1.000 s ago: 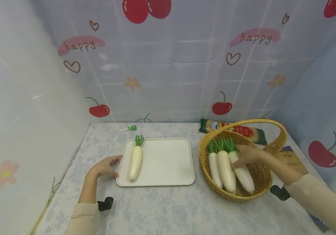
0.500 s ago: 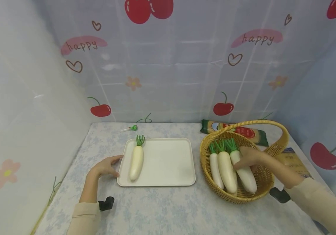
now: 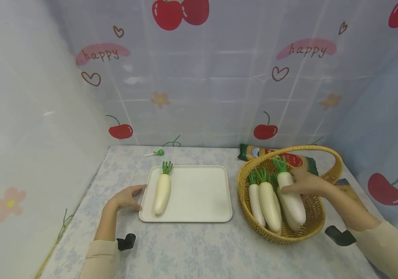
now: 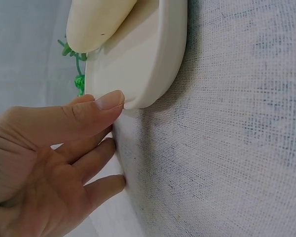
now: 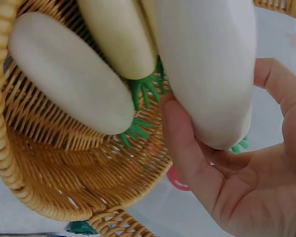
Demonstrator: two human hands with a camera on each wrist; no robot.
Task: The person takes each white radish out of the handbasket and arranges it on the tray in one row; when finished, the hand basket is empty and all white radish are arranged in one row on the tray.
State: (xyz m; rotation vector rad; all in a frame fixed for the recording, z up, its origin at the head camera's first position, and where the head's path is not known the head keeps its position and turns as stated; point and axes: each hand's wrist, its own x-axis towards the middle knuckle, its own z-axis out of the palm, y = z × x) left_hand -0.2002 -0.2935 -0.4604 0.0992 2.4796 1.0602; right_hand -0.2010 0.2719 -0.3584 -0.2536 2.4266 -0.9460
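Observation:
My right hand (image 3: pixel 307 183) grips a white radish (image 3: pixel 292 201) near its green leafy top, raised a little inside the wicker basket (image 3: pixel 244 209). In the right wrist view, thumb and fingers lie on opposite sides of this white radish (image 5: pixel 207 69). Beside and partly under it lie several more radishes (image 3: pixel 270 205). My left hand (image 3: pixel 124 198) stays at the left edge of the white tray (image 3: pixel 199 193); the left wrist view shows the thumb touching the rim while the other fingers are loosely extended. One radish (image 3: pixel 162 193) lies on the tray's left side.
A green-and-tan package (image 3: pixel 308 164) lies behind the basket, partly hidden by its arched handle (image 3: pixel 300 148). Another tan package (image 3: pixel 350 192) is to the right, under the right forearm. A green lollipop (image 3: pixel 158 152) lies behind the tray. Printed curtains surround the table (image 3: pixel 185 248).
My right hand has lifted the white radish slightly off the others, uncovering another radish beneath it. The left hand keeps its place at the tray. The head view has shifted slightly.

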